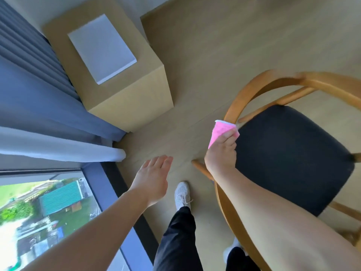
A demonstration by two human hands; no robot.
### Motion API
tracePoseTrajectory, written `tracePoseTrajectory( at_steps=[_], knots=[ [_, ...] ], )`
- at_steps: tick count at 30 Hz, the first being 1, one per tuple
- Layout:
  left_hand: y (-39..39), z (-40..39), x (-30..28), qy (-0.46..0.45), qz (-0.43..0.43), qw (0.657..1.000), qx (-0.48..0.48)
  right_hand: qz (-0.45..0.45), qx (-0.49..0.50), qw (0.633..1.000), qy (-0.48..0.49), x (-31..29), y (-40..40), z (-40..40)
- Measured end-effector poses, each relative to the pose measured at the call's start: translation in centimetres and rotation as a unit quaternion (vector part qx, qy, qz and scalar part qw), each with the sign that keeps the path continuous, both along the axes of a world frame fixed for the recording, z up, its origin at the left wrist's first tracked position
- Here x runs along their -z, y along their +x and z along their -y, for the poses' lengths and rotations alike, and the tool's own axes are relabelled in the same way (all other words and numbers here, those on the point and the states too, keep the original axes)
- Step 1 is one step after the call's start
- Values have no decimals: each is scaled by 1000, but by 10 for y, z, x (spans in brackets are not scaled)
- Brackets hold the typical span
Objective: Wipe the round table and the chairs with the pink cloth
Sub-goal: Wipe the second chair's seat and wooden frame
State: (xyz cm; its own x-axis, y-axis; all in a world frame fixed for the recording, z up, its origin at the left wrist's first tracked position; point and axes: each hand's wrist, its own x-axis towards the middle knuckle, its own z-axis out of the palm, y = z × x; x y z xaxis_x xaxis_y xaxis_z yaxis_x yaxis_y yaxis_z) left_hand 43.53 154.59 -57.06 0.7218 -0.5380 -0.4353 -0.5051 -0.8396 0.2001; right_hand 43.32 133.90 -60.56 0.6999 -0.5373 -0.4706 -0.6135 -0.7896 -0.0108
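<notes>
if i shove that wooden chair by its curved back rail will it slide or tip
Probably slides: the chair stands on smooth-looking floor on splayed legs. It likely feels light, since the frame is thin bent wood around one seat pad. A high push on the rail, where the right hand presses the pink cloth, might rock it slightly.
</notes>
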Motion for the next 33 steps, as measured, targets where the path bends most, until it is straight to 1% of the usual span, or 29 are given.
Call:
tracePoseTrajectory(
  at_steps=[2,3,6,10,13,16,20,26,29,33],
  knots=[
    [22,1,-2,2,-2,1000,19,1,24,1000,4,-3,7,1],
    [30,6,-2,3,-4,1000,29,5,19,1000,3,-4,5,2],
    [45,30,-1,-3,-2,998,60,36,-28,999,-8,-8,-8,11],
    [40,76,-3,-37,-11,996,75,65,-76,995,10,-25,-27,33],
    [31,114,-10,-69,-27,997,24,82,-124,989,17,-47,-48,58],
    [24,149,-8,-82,-5,995,-47,75,-173,982,33,-71,-76,85],
    [13,188,0,-30,23,994,-98,49,-213,975,41,-99,-111,114],
    [-8,205,6,50,58,990,-116,63,-281,958,12,-136,-156,144],
    [-15,206,7,46,44,988,-140,68,-314,947,9,-145,-174,155],
    [-12,209,8,24,3,982,-188,68,-334,939,52,-146,-182,160]
  ],
)
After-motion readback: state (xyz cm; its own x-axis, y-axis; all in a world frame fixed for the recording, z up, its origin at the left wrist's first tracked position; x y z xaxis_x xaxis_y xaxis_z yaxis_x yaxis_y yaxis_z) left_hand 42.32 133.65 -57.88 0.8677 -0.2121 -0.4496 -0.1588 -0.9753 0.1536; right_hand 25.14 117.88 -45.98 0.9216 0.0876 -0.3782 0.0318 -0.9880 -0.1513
